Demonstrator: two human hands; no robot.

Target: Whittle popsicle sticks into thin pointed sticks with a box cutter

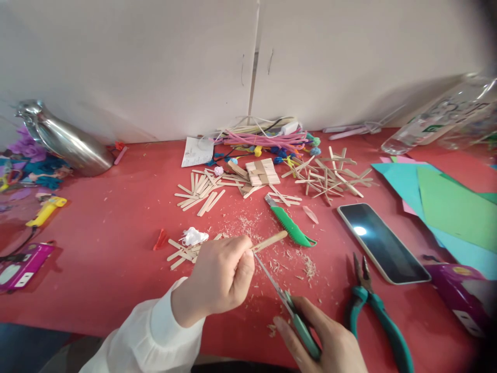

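My left hand (221, 274) is closed around a wooden craft stick (272, 240), whose rounded end sticks out to the right. In my right hand (330, 342) is a utility knife (305, 330) with a green handle. Its long thin blade points up and left, and the tip reaches the stick beside my left thumb; the exact contact is hidden. Pale wood shavings (309, 267) lie scattered around both hands. Beyond them rests a bright green cutter (289, 223). More craft sticks (182, 254) and a white crumpled lump (194, 237) lie behind my left hand.
Loose sticks (330, 176) and a bundle (263, 172) lie farther back. Teal-handled pliers (363, 295), a phone (382, 242) and coloured paper (454, 207) are at right. A steel jug (68, 142) and yellow glue gun (46, 210) occupy the left.
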